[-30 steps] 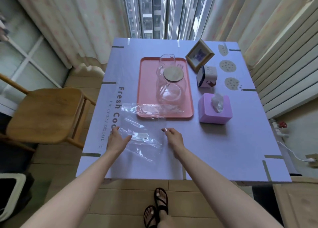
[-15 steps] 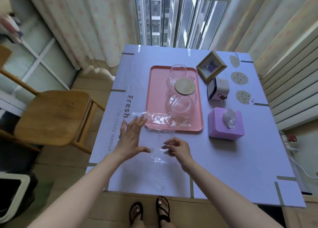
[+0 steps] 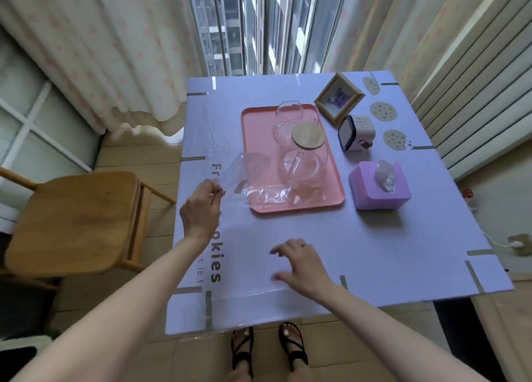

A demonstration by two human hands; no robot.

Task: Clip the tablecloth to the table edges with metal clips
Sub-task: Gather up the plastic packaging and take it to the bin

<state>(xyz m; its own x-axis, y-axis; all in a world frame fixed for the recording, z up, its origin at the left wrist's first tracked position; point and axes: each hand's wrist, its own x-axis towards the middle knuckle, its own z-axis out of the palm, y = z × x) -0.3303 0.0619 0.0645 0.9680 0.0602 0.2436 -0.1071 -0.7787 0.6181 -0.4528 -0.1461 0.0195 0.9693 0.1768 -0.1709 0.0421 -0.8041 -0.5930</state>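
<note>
Clear plastic sheet (image 3: 239,177) now opened out; a second ago it lay crumpled in a heap between the hands, mid-counter. Left hand (image 3: 201,208) pinches the sheet's far left corner and holds it raised just beside the pink tray (image 3: 259,139); half a second ago that hand was flat and open. Right hand (image 3: 302,266) rests on the sheet near the front edge with fingers spread and lightly bent, pressing rather than gripping. Sheet runs from the tray's near end down to the front of the counter (image 3: 403,301), where its edge seems to reach or just overhang the lip. Lilac tablecloth (image 3: 403,252) lies flat over the whole counter. Grey strips (image 3: 193,159) sit at intervals along its edges and look like metal clips already seated, though too small to confirm. Judgement: spreading is under way, sheet not yet square or smooth, so nothing new is ready to be clipped. Writing on the cloth, partly covered by the left arm: "Fr…" and "…kies" in large letters, and a smaller line ending "it !". No brand name legible elsewhere.
</note>
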